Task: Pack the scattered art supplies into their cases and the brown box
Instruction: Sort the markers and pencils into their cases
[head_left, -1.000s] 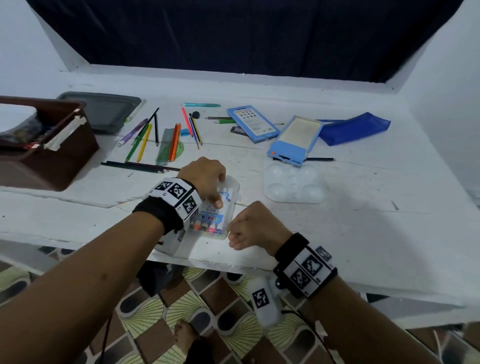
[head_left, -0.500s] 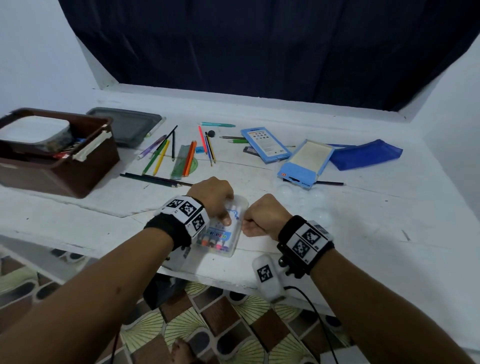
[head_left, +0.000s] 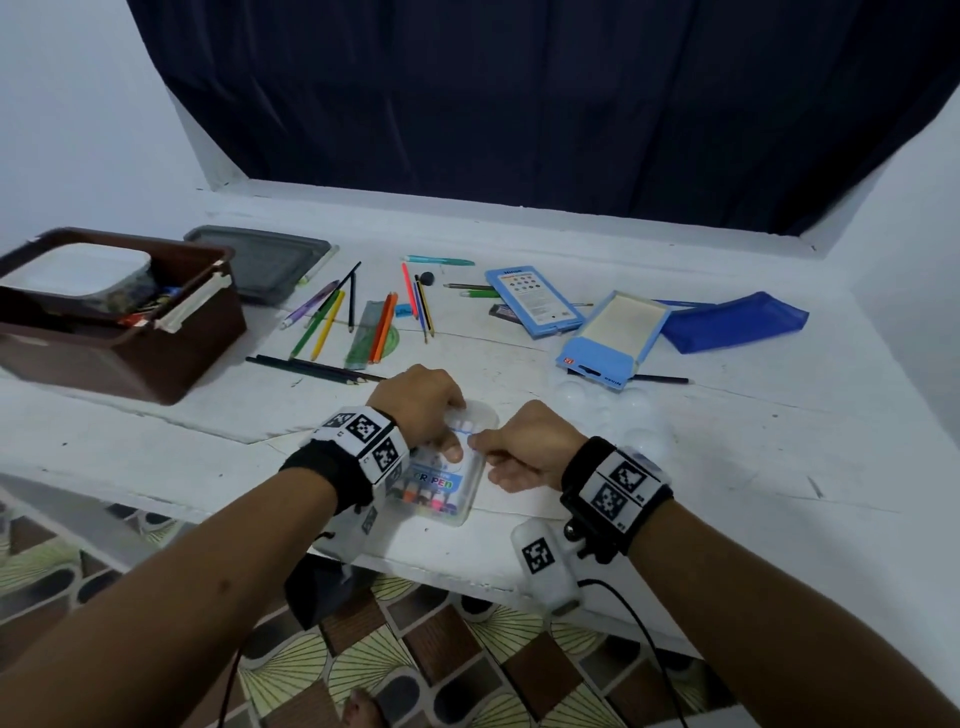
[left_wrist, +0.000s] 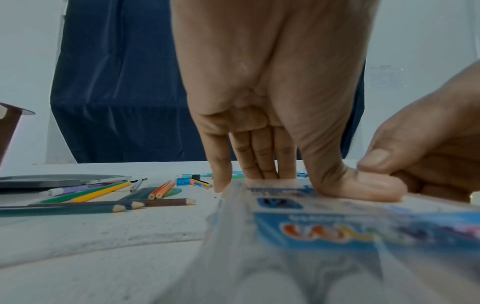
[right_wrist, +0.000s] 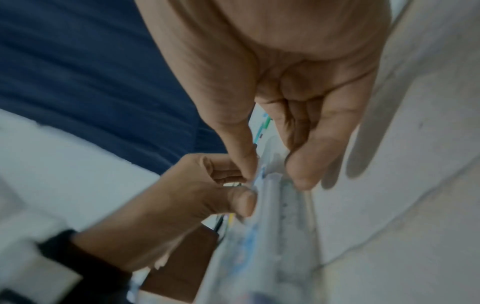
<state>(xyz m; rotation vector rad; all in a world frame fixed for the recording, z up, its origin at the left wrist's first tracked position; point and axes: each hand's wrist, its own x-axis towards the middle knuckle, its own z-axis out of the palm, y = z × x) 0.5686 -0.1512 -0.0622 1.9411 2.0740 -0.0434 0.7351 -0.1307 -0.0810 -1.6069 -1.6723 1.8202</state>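
A clear plastic marker case (head_left: 441, 488) with coloured pens inside lies flat near the table's front edge. My left hand (head_left: 421, 410) holds its far end: the fingers curl over the far edge and the thumb (left_wrist: 363, 189) presses flat on the lid. From the right, my right hand (head_left: 519, 447) pinches the case's upper right edge between thumb and forefinger (right_wrist: 246, 160), right beside the left thumb. The brown box (head_left: 156, 364) stands at the table's left with a white-lidded container inside.
Coloured pencils (head_left: 322, 322) and a green ruler (head_left: 366, 332) lie scattered behind the case. A grey lid (head_left: 265, 260) lies by the box. To the right are a blue pencil box (head_left: 535, 301), an open blue tin (head_left: 618, 332), a blue pouch (head_left: 732, 322) and a clear palette (head_left: 608, 410).
My right hand has moved from the case's near right corner up along its right edge and now pinches it beside the left thumb. The left hand stays on the case.
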